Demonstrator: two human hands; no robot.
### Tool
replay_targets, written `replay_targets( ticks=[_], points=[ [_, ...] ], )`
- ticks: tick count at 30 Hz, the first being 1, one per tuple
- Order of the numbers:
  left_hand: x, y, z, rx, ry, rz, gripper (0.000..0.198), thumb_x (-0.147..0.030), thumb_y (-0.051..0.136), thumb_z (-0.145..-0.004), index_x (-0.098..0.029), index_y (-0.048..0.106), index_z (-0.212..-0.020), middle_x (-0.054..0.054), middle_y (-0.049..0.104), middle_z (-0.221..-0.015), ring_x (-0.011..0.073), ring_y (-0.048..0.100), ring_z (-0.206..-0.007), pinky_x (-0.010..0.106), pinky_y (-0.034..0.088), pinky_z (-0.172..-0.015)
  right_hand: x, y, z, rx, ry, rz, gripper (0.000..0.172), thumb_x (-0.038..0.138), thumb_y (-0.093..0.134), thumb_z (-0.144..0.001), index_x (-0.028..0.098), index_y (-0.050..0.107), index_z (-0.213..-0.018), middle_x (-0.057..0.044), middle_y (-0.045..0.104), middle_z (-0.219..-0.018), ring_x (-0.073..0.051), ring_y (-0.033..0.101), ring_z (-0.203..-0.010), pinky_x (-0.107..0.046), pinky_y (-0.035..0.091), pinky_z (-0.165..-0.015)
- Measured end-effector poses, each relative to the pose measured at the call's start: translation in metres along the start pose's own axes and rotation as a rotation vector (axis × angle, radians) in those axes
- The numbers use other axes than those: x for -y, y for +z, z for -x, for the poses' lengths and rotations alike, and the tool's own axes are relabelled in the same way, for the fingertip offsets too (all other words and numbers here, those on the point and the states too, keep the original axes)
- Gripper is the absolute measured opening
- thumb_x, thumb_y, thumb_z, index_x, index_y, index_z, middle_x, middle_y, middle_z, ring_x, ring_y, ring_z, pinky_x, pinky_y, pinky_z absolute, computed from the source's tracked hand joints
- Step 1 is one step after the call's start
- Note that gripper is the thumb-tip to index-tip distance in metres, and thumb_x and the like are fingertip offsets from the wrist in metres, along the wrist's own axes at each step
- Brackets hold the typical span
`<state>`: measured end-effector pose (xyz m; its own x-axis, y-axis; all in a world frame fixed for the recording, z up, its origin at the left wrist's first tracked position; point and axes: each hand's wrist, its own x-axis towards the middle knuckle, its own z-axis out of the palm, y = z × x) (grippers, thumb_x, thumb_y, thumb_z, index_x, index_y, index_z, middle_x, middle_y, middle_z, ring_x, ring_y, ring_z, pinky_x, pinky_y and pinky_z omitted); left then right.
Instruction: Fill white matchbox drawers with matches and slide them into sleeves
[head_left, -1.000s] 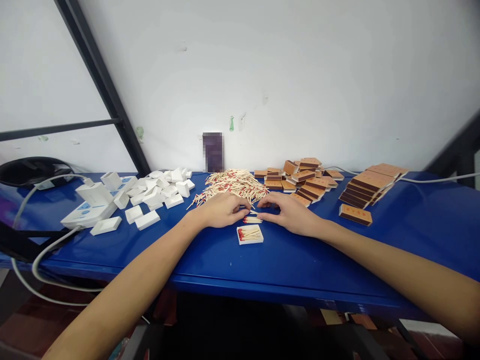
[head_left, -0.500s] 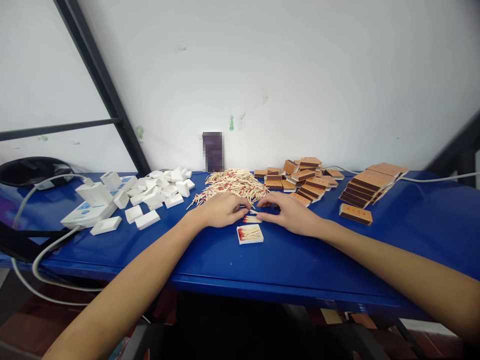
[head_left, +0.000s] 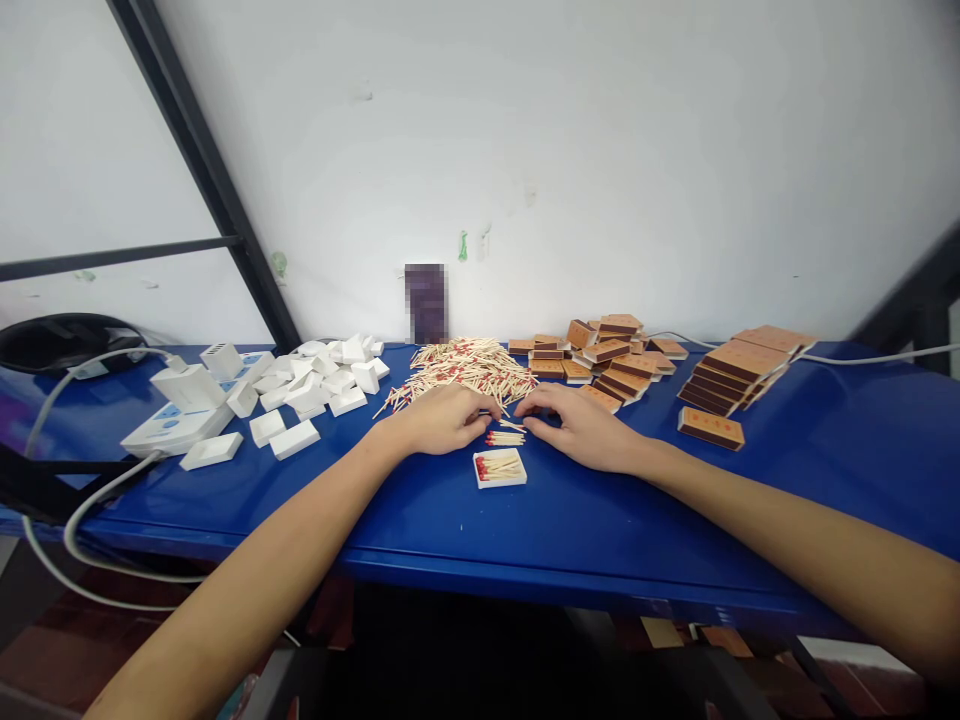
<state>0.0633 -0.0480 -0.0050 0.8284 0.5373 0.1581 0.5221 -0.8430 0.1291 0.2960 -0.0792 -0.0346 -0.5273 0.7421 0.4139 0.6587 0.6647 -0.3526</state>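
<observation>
Both of my hands rest on the blue table [head_left: 675,500] just in front of a heap of red-tipped matches [head_left: 469,365]. A small bundle of matches [head_left: 506,438] lies between them. My left hand [head_left: 442,420] pinches the bundle's left end with curled fingers. My right hand [head_left: 574,425] presses its fingertips against the right end. Right below the bundle sits an open white tray [head_left: 500,468] half filled with matches, touched by neither hand.
A pile of empty white trays [head_left: 322,385] lies to the left, beside a white power strip [head_left: 184,415] with cables. Brown matchbox sleeves [head_left: 607,360] are heaped to the right, with a neat stack [head_left: 739,375] and one single sleeve [head_left: 710,428] further right. A wall stands behind.
My right hand's fingertips have edged slightly left, closing on the small bundle. Everything else stays in place.
</observation>
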Motion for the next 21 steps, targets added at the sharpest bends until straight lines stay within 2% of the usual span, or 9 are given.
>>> replay_targets(
  ticks=[8,15,21],
  points=[
    [0.0018,0.0013,-0.001,-0.005,0.012,-0.014,0.034,-0.016,0.047,-0.087,-0.02,0.069,-0.114,0.003,0.074,-0.098,0.0177,0.066,-0.085,0.028,0.046,-0.076,0.0033,-0.0016,-0.0002,0.013,0.017,-0.015,0.014,0.027,0.054,-0.09,0.02,0.065,-0.087,-0.005,0.065,-0.091,-0.019,0.06,-0.084,-0.032,0.044,-0.073],
    [-0.0008,-0.0003,-0.0006,-0.002,-0.002,-0.004,0.035,-0.015,0.048,-0.086,-0.021,0.069,-0.113,0.002,0.075,-0.094,0.0165,0.066,-0.079,0.027,0.046,-0.072,0.0023,-0.0012,-0.0009,-0.004,0.015,-0.012,0.013,0.023,0.054,-0.089,0.02,0.065,-0.083,-0.005,0.064,-0.086,-0.018,0.059,-0.08,-0.03,0.043,-0.07],
    [-0.002,-0.0016,0.0001,0.001,0.003,-0.005,0.035,-0.015,0.048,-0.086,-0.02,0.069,-0.113,0.002,0.074,-0.094,0.016,0.064,-0.076,0.027,0.045,-0.07,0.0016,-0.0002,-0.0021,0.024,0.077,-0.078,0.012,0.017,0.053,-0.084,0.019,0.065,-0.087,0.0,0.062,-0.073,-0.014,0.054,-0.064,-0.027,0.041,-0.062]
  ],
)
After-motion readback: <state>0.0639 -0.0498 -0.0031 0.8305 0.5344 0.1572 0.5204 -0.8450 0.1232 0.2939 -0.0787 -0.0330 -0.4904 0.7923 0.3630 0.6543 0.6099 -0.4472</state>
